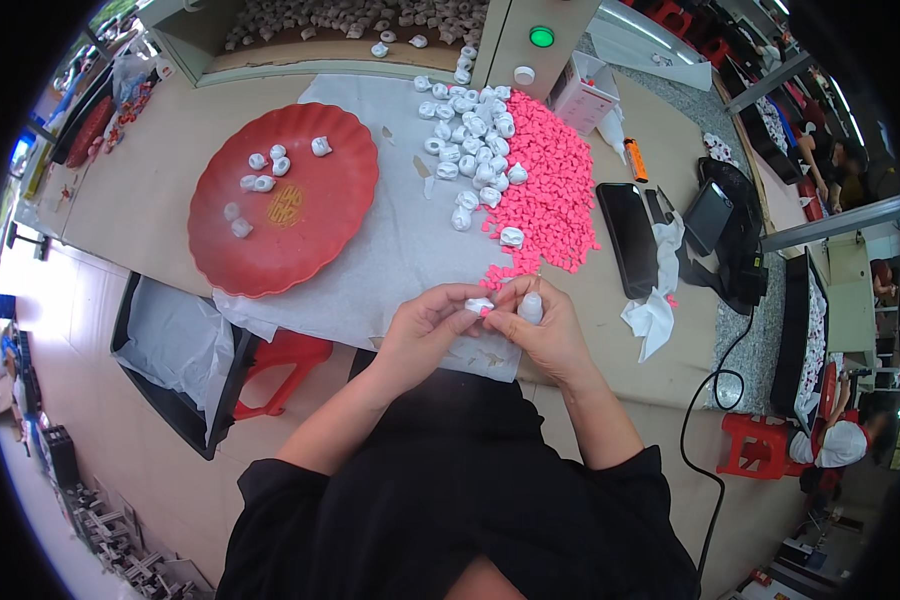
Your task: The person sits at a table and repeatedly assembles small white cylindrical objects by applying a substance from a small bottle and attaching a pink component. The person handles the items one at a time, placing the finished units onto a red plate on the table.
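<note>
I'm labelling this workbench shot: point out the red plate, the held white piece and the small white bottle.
Red plate (332, 205): head view, bare surface right of the middle.
White piece (478, 304): head view, its upper side.
White bottle (531, 309): head view, its rounded body.

Hands close together, pinching — fingers curled; forearms converging

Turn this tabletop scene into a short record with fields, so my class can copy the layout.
Left hand: holds a white piece
Right hand: holds a small whitish bottle
Between hands: pink piece at the white piece
Red scalloped plate: several white pieces
Heaps: white pieces left, pink pieces right
Far right: dark phone, orange lighter
</note>
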`<action>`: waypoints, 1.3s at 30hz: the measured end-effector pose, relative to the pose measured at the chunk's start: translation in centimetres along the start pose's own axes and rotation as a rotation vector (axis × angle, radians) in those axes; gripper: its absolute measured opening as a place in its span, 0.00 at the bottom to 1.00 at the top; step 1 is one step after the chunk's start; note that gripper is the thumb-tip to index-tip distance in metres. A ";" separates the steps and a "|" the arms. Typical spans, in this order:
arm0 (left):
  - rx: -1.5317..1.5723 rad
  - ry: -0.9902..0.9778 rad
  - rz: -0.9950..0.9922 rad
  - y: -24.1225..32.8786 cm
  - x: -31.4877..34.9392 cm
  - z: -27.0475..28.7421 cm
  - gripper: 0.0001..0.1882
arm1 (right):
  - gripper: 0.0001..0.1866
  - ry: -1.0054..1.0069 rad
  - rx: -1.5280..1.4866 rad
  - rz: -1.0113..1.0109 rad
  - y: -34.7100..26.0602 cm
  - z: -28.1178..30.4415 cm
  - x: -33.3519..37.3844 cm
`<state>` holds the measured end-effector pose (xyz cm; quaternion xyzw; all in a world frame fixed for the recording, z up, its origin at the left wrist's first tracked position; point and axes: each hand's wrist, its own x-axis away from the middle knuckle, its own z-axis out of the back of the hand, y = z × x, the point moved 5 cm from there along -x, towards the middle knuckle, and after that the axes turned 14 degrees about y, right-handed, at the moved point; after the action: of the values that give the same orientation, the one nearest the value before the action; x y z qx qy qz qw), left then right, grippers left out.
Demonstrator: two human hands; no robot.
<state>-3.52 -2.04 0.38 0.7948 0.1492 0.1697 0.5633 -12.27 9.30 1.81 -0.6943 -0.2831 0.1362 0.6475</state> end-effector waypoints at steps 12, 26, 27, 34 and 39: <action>-0.058 -0.011 0.017 -0.4 0.0 0.2 0.13 | 0.07 0.056 0.141 0.031 -0.1 0.1 0.1; 0.110 0.149 0.075 -0.6 -0.2 0.1 0.13 | 0.06 0.195 0.225 0.432 0.4 -0.8 0.8; 0.110 0.151 0.078 -0.7 -0.2 0.1 0.13 | 0.06 0.203 0.228 0.455 0.4 -0.9 0.9; 0.097 0.166 0.086 -0.9 -0.1 -0.1 0.13 | 0.05 0.215 0.237 0.514 0.6 -1.0 1.1; 0.096 0.172 0.088 -0.6 -0.3 -0.3 0.13 | 0.04 0.229 0.166 0.426 1.1 -0.7 0.8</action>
<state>-3.93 -1.72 -0.16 0.8090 0.1698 0.2548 0.5017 -11.00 9.20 1.01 -0.6935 -0.0428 0.2128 0.6870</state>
